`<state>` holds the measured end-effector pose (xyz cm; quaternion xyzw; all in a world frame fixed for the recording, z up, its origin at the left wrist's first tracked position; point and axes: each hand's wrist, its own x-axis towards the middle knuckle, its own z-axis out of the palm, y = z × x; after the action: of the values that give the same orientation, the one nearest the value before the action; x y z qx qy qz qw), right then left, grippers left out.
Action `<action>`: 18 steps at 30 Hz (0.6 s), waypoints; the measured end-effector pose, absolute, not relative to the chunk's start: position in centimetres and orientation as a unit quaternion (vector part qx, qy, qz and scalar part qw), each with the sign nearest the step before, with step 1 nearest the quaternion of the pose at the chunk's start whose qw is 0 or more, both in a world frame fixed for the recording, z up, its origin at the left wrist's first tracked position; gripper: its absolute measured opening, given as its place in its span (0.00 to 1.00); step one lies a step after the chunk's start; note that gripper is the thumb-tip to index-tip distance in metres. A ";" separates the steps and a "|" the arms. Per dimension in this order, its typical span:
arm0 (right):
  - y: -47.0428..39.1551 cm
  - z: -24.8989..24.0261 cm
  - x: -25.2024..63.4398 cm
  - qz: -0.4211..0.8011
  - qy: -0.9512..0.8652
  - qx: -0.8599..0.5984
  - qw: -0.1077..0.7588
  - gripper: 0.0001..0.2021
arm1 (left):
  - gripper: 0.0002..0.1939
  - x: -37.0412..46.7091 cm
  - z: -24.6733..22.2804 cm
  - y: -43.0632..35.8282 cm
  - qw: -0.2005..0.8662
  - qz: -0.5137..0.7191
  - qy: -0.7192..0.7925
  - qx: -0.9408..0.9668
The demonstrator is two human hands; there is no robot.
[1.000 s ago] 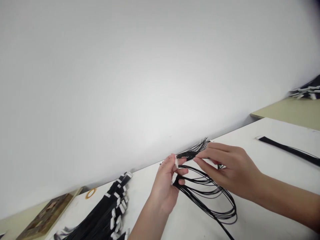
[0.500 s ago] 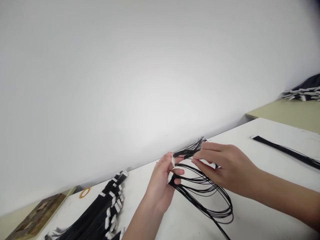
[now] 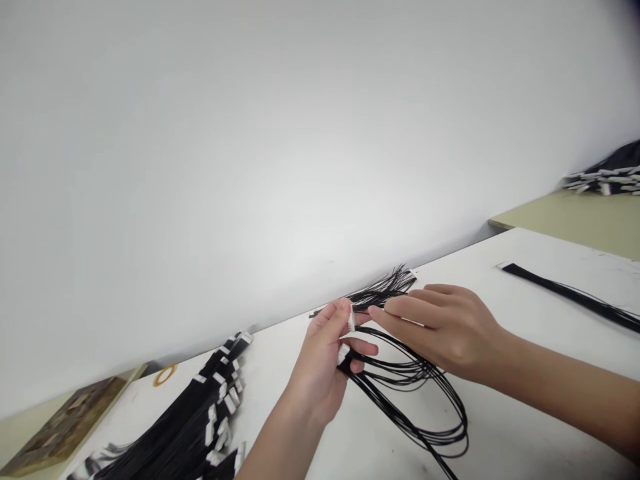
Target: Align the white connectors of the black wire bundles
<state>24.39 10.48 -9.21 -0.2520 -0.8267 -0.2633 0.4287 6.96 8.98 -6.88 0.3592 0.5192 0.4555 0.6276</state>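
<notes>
Pinched in my left hand [image 3: 320,367] is a small white connector [image 3: 351,319], held upright between thumb and fingers. A second white connector [image 3: 343,354] rests against the same hand's lower fingers, with black wires [image 3: 450,413] looping from the two to the right and down. My right hand [image 3: 450,327] is closed, its thumb and index fingertips close to the upper connector; a thin black wire seems to run between them. Behind the hands lies a bundle of loose black wire ends [image 3: 385,287] on the white table.
Many black cables with white connectors [image 3: 200,407] lie at the left, near an orange ring [image 3: 165,375] and a brown patterned board [image 3: 65,423]. A black cable bundle [image 3: 570,293] lies at the right. More cables [image 3: 610,175] are piled on a pale green surface [image 3: 575,217].
My right hand's fingertips have moved left, nearer the upper connector. The upper connector is turned slightly and sits a little further right. The view has shifted slightly.
</notes>
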 end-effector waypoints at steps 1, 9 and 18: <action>10.5 -9.2 24.3 -0.259 -0.829 -0.254 0.426 0.08 | 0.15 7.0 -6.9 9.0 0.627 0.454 0.520 0.361; 10.6 -9.7 24.2 -0.234 -0.825 -0.253 0.447 0.08 | 0.15 7.0 -6.9 8.7 0.631 0.465 0.513 0.351; 10.2 -9.1 25.6 -0.220 -0.774 -0.315 0.502 0.09 | 0.11 6.2 -5.8 9.0 0.590 0.579 0.493 0.272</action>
<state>25.55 10.20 -9.13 -0.3152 -0.7744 -0.2202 0.5025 6.23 8.98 -5.79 0.2720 0.4929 0.5788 0.5900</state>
